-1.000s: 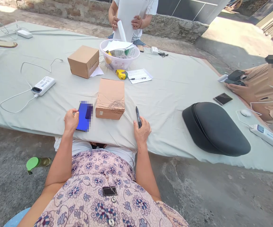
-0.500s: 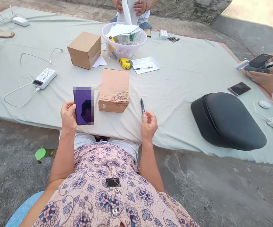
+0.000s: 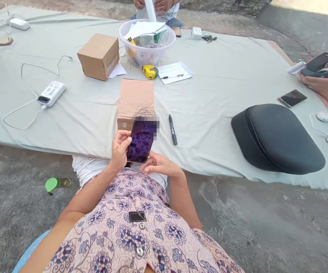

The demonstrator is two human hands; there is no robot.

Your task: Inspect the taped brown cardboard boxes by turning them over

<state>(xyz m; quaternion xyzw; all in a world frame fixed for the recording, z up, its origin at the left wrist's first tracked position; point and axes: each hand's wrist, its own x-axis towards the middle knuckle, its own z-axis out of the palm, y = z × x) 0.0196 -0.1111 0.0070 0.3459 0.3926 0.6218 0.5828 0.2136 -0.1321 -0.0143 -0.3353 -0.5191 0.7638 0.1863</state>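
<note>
A dark smartphone is in my left hand, gripped along its left edge with the thumb at the front. Its screen faces me and looks dark purple with reflections. My right hand is at the phone's lower right corner, fingers stretched out and apart; whether they touch the phone I cannot tell. A black marker lies on the cloth to the right of the phone. Just behind the phone sits a small cardboard box with black scribbles, its front partly hidden.
Beyond stand another cardboard box, a yellow tape measure, a notebook with a pen, and a filled plastic basket. A white power bank with cable lies left, a black padded seat right. Other people's hands show at the edges.
My left hand has brought the phone rightward, in front of the scribbled box. My right hand has let go of the marker and moved left to the phone's lower corner.
</note>
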